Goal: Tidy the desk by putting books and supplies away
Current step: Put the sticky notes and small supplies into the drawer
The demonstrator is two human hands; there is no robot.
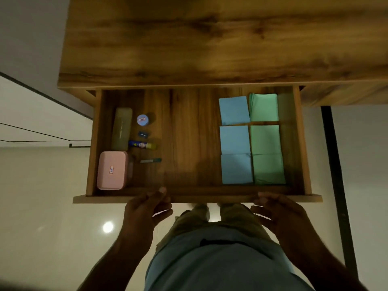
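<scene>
The wooden drawer (197, 198) stands pulled out from under the desk top (210, 38). My left hand (144, 208) grips its front edge left of centre, thumb on top. My right hand (277, 211) holds the same edge further right. Inside on the left lie a pink box (112, 170), a pale green case (122, 128), a round blue tin (142, 120), a small sharpener (143, 134), a glue stick (142, 145) and a pen (150, 160). On the right lie blue pads (235, 139) and green pads (265, 139) in two columns.
A black desk leg (336, 175) runs down the right side. Glossy pale floor tiles (42, 217) lie below, and my legs stand directly under the drawer front. The middle of the drawer floor (189, 139) is bare wood.
</scene>
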